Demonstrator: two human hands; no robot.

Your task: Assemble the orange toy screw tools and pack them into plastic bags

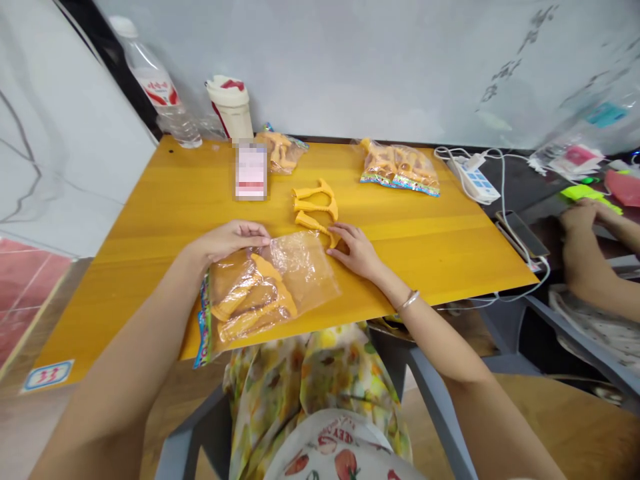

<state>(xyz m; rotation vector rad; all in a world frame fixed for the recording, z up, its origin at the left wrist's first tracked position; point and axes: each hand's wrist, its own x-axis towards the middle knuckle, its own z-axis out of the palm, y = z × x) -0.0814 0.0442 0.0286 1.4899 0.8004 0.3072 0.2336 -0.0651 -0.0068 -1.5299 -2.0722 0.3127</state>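
A clear plastic bag (313, 267) with a colourful strip at its left end lies at the table's front edge, with orange toy pieces (255, 300) inside it. My left hand (233, 240) pinches the bag's upper edge between thumb and fingers. Beyond the bag, loose yellow-orange toy pieces (327, 200) rest on the table. My right hand (356, 250) has its thumb and fingers around the tip of the nearest loose piece (313, 221), just right of the bag.
On the yellow table (425, 247) stand a water bottle (163, 87) and a white cup (233, 107). A phone-like item (251, 172), filled bags (400, 167) and a power strip (477, 180) lie farther back. Another person's hands (583, 213) are at the right.
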